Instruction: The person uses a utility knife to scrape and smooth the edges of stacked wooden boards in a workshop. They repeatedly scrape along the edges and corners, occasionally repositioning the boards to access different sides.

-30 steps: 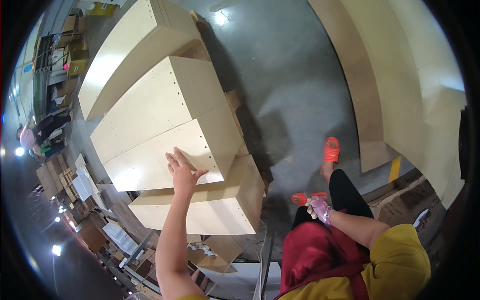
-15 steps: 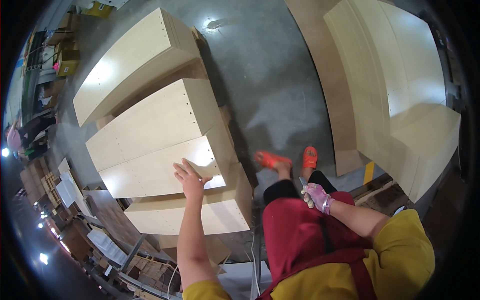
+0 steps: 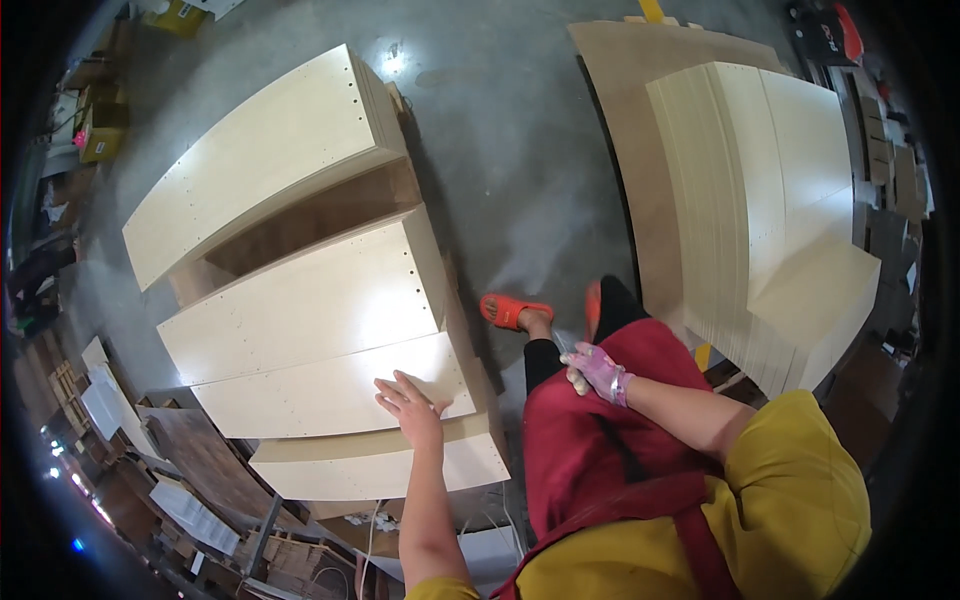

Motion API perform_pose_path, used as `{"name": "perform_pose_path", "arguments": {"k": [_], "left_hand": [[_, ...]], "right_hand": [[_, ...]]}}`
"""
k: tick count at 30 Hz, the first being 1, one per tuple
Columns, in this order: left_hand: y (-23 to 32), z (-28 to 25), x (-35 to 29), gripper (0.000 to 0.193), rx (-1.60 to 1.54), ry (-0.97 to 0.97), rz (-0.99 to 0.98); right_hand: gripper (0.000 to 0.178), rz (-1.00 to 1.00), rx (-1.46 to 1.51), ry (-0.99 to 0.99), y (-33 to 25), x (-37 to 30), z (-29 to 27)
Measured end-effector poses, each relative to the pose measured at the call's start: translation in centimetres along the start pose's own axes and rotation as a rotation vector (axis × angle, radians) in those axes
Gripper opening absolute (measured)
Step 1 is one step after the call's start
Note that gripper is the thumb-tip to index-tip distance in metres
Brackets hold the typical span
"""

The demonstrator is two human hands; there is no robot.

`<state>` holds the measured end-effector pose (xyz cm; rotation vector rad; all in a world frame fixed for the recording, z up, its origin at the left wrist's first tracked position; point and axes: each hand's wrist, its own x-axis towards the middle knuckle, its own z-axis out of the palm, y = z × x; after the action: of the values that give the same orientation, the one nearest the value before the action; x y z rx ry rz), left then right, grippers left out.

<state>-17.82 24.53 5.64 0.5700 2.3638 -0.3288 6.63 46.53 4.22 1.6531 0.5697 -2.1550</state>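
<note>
Smooth Pale Wood, Glossy Grey Concrete

The middle board stack point(image 3: 310, 330) is light wood, smooth-faced with a satin shine; the far stack point(image 3: 250, 160) beyond it shares that finish. Right of the middle board stack, the floor point(image 3: 520, 180) is smooth, faintly glossy concrete. Farther right of it, a matt brown sheet point(image 3: 620, 120) lies under a sheeny wooden stack point(image 3: 800, 165). Also right of it, the red apron point(image 3: 585, 460) is soft-sheened cloth, the mustard shirt point(image 3: 800, 480) duller fabric, the red sandal point(image 3: 507, 312) smooth plastic. The pink glove point(image 3: 604, 374) has a shiny wristband point(image 3: 621, 387), though its material is hard to judge.
</note>
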Motion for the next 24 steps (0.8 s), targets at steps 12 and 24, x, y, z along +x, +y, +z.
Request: {"name": "perform_pose_path", "arguments": {"k": [12,24], "left_hand": [[-0.2,-0.5,1.3,0.116,-0.075,0.015,0.022],[-0.7,-0.2,1.4,0.115,-0.1,0.022,-0.002]], "right_hand": [[0.006,0.167,-0.178,-0.018,-13.5,12.3,0.9],[0.01,0.181,-0.447,-0.023,-25.1,13.3,-1.2]]}}
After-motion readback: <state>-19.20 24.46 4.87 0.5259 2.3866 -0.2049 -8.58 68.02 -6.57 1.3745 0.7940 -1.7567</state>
